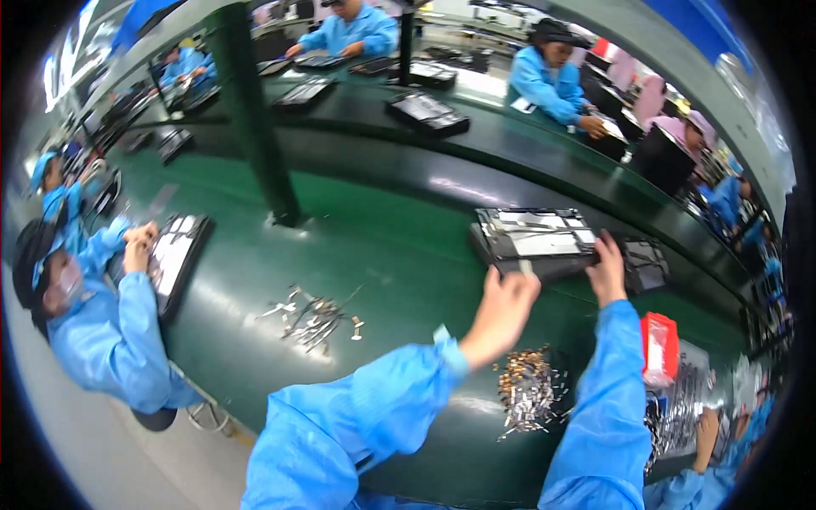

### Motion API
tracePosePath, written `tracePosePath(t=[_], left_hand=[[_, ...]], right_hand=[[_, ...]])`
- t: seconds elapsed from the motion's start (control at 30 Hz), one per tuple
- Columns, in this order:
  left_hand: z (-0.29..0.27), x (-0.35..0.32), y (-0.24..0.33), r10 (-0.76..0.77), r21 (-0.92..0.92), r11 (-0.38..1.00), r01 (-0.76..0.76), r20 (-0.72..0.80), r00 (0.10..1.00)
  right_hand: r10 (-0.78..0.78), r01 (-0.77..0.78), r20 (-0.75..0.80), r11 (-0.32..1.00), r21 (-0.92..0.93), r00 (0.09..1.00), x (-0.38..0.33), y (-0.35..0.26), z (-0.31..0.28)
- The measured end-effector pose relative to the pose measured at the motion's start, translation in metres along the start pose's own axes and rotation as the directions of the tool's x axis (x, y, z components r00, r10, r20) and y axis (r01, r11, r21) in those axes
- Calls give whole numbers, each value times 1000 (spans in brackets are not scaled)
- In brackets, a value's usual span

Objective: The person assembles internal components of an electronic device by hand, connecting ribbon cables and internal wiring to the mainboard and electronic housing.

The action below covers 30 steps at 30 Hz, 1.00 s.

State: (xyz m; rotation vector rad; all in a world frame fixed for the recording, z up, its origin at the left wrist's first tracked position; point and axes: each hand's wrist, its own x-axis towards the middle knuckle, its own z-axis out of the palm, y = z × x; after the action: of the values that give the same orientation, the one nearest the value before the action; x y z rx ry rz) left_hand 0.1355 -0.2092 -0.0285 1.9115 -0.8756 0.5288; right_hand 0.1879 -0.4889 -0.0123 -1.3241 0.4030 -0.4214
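In front of me at centre right stands a black tray (pixel 561 269) or stack of trays, with flat device parts (pixel 544 234) in black and silver-white on top. My right hand (pixel 607 274) grips its right end, thumb and fingers at the edge. By the front left edge is my left hand (pixel 501 308), its fingers curled together. A small pale strip shows at these fingertips; whether they hold it or the tray's edge is hidden. Between my forearms lies a heap of small gold and silver metal pieces (pixel 529 387). Thin dark and silver strips (pixel 316 321) form a looser pile to the left.
A green post (pixel 251 119) rises from the green table (pixel 229 255). Another black tray (pixel 648 263) sits right of mine, above a red bin (pixel 660 348). At left, a co-worker (pixel 110 314) handles a tray (pixel 178 255). Beyond, a dark raised strip (pixel 340 144) carries more trays.
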Motion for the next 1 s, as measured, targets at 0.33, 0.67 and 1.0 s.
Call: tracePosePath(t=[0.33, 0.67, 1.0], left_hand=[[-259, -96, 20, -412, 326, 892, 313, 303, 859], [-220, -96, -43, -243, 577, 812, 86, 200, 949], [-230, -74, -38, 68, 745, 666, -35, -13, 998]], right_hand=[[171, -163, 651, 984, -73, 739, -128, -16, 72], [418, -110, 774, 901, -419, 476, -156, 9, 117], [-58, 679, 780, 534, -504, 623, -214, -16, 113]])
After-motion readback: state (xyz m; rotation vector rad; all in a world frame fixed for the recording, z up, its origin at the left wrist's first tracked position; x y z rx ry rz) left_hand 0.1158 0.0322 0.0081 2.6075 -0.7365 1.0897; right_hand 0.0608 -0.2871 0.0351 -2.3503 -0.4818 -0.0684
